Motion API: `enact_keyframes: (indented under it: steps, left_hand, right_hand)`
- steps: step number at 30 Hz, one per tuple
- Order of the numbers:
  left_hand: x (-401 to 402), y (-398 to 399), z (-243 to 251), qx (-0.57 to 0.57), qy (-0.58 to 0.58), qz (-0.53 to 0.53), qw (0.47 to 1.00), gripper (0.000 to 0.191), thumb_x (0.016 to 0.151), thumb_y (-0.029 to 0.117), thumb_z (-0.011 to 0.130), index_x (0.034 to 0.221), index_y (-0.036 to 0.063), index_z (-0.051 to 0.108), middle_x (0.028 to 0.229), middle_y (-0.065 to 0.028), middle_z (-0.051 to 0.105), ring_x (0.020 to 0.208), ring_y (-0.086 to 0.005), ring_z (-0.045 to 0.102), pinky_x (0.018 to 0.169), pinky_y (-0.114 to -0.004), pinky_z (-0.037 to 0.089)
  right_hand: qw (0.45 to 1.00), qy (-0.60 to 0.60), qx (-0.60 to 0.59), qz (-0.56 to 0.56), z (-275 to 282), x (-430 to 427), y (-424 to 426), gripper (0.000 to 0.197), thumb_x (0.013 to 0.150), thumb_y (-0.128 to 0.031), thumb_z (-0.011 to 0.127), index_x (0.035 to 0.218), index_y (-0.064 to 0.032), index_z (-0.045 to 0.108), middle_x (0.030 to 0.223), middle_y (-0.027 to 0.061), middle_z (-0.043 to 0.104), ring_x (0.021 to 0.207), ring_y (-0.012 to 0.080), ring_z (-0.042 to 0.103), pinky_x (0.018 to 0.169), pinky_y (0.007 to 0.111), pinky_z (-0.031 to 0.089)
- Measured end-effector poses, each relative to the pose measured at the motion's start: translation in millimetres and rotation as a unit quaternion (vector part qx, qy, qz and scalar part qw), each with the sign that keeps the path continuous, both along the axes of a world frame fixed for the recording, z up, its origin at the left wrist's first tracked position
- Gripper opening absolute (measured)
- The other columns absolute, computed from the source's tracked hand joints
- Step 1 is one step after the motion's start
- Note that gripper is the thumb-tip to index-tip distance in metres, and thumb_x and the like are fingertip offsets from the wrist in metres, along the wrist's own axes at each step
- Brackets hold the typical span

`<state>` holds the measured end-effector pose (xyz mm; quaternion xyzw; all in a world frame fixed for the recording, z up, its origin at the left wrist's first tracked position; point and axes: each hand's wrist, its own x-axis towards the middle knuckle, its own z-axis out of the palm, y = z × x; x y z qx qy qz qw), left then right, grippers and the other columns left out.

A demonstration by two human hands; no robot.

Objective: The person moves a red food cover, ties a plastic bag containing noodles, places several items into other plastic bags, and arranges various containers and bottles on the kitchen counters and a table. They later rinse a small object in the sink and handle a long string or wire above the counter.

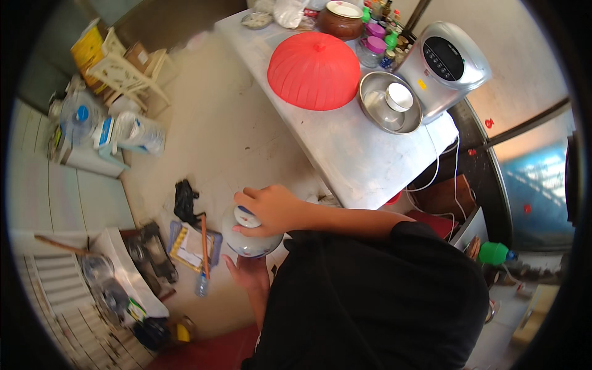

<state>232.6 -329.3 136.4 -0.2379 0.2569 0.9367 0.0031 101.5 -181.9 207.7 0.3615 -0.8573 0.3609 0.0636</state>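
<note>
A round white porcelain pot (251, 243) with blue and reddish decoration is held in front of my black shirt. My right hand (273, 208) reaches over its top, fingers and thumb around a small round white piece (247, 218) with a blue edge, which looks like its lid or knob. From below, my left hand (251, 273) supports the pot, palm up and thumb out to the side. The fingers of that hand are hidden beneath the pot. Whether the top piece sits loose or fixed cannot be seen.
A table (370, 171) carries a red dome cover (314, 71), a steel basin (365, 104) with a white bowl (399, 97), and a silver appliance (444, 69). On the floor lie a black plastic bag (185, 201) and a wooden-handled tool (204, 245). A plastic chair (125, 69) stands farther off.
</note>
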Motion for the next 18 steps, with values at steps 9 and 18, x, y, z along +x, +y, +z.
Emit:
enact_keyframes:
  steps: [9,18]
  left_hand:
    - [-190,-29,-14,-0.071,0.104,-0.242,0.962,0.065,0.096,0.052,0.025,0.144,0.0084,0.023,0.148,-0.0111,0.027,0.136,-0.0293,0.026,0.111,-0.046,0.02]
    - [-385,-2,-36,0.194,0.188,-0.415,0.869,0.056,0.099,0.044,0.031,0.139,0.005,0.035,0.144,-0.0116,0.034,0.133,-0.0252,0.032,0.109,-0.043,0.024]
  right_hand:
    - [0.985,0.05,-0.007,-0.168,13,-119,11,0.043,0.075,-0.042,0.068,0.093,-0.007,0.052,0.075,0.01,0.055,0.056,0.03,0.058,0.047,0.037,0.045]
    - [0.939,0.131,0.034,-0.315,62,-224,60,0.042,0.07,-0.037,0.071,0.092,-0.0052,0.054,0.076,0.0078,0.055,0.059,0.0257,0.06,0.045,0.034,0.044]
